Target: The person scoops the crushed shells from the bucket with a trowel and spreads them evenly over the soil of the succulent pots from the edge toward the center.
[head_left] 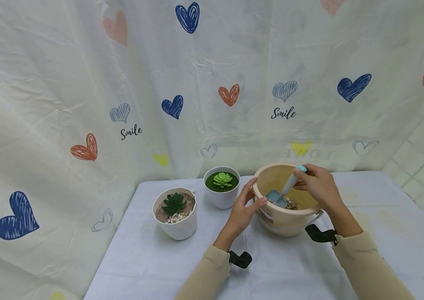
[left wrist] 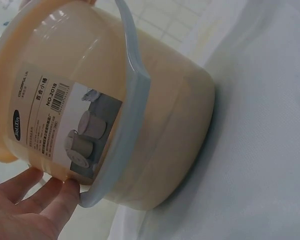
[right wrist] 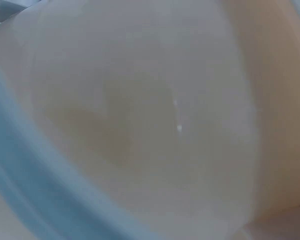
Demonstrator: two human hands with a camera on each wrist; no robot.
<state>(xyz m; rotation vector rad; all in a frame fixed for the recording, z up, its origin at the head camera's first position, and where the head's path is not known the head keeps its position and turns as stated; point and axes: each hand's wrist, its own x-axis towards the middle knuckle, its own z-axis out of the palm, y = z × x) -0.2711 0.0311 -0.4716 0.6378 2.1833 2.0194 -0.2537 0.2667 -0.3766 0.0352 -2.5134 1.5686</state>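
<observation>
A cream plastic bucket [head_left: 281, 223] stands on the table, with brown and pale gravel [head_left: 291, 203] inside. My left hand [head_left: 239, 210] holds the bucket's left side near the rim, thumb toward the front. In the left wrist view its fingers [left wrist: 57, 202] touch the outer wall, beside the printed label [left wrist: 65, 120] and the grey-blue bail handle [left wrist: 132, 100]. Over the bucket's right side, my right hand [head_left: 318, 185] grips the handle of a light blue garden trowel [head_left: 289, 183]. The trowel's blade dips into the gravel. Bucket wall and bail handle fill the right wrist view.
Left of the bucket are a white pot [head_left: 181, 227] with a dark green succulent [head_left: 174, 203] and pale stones, and a smaller white pot [head_left: 222, 200] with a bright green succulent [head_left: 222, 179]. A heart-print curtain [head_left: 196, 62] hangs behind the cloth-covered table [head_left: 136, 258].
</observation>
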